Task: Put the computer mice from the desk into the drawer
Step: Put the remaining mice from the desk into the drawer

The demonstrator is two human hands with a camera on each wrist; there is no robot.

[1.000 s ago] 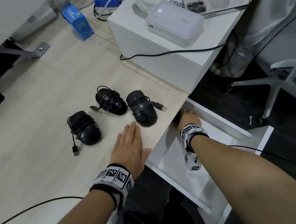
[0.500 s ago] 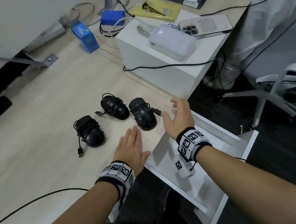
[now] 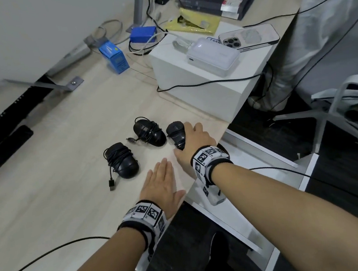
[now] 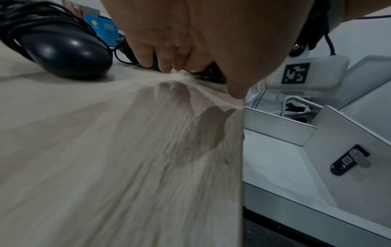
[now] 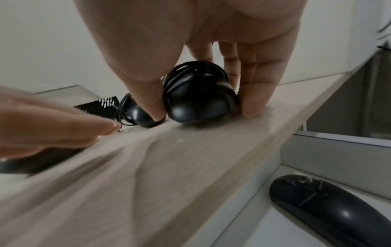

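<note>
Three black wired mice with cables wound round them lie on the pale wooden desk: a left mouse (image 3: 122, 162), a middle mouse (image 3: 149, 132) and a right mouse (image 3: 175, 132). My right hand (image 3: 185, 139) grips the right mouse (image 5: 198, 100), the thumb (image 5: 148, 100) on one side and the fingers (image 5: 251, 93) on the other, while it sits on the desk. My left hand (image 3: 163, 183) lies flat and open on the desk near the edge. The white drawer (image 3: 253, 147) stands open below the desk edge, with another black mouse (image 5: 330, 210) lying in it.
A white box (image 3: 202, 93) carrying a power bank (image 3: 212, 55) and a phone (image 3: 249, 38) stands just behind the mice. A blue carton (image 3: 114, 57) and cables lie further back. A black cable (image 3: 43, 255) crosses the desk's front left. A chair base (image 3: 325, 121) stands at the right.
My right hand has come up out of the drawer, crossed the desk edge and closed round the right mouse. The left hand has stayed flat on the desk.
</note>
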